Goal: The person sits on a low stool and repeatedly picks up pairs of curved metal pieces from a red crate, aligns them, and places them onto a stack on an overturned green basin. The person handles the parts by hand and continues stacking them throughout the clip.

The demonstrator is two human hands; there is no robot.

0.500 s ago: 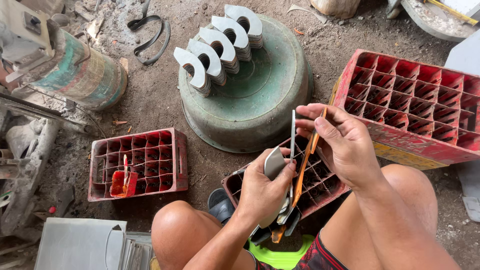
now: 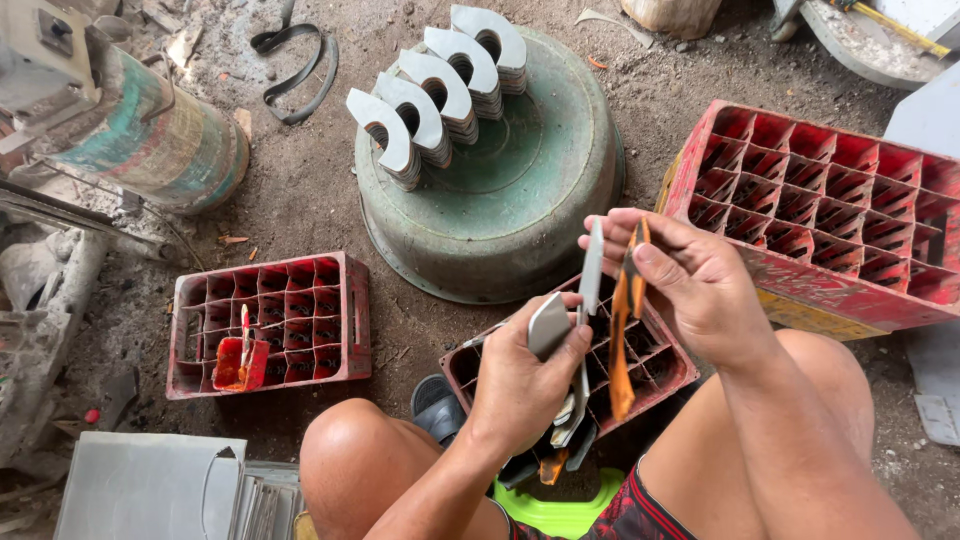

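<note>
My left hand [image 2: 520,375] grips a bundle of flat grey metal pieces [image 2: 552,325] that stick out above and below the fist. My right hand [image 2: 690,285] pinches a thin grey metal strip [image 2: 592,265] and an orange strip [image 2: 620,340] that hangs down from the fingers. Both hands are over a small dark-red compartment crate [image 2: 655,365] between my bare knees. Several stacks of grey arch-shaped metal pieces [image 2: 440,90] stand in a row on an upturned green basin [image 2: 530,200] just beyond.
A small red crate [image 2: 300,320] at the left holds an orange scrap [image 2: 240,360]. A large red crate [image 2: 840,220] lies at the right. A painted drum [image 2: 150,130] and a black belt loop [image 2: 300,65] lie on the dirt at the far left.
My right hand has shifted slightly, and the grey strip and orange strip stand a little more apart. The left hand keeps its hold on the bundle.
</note>
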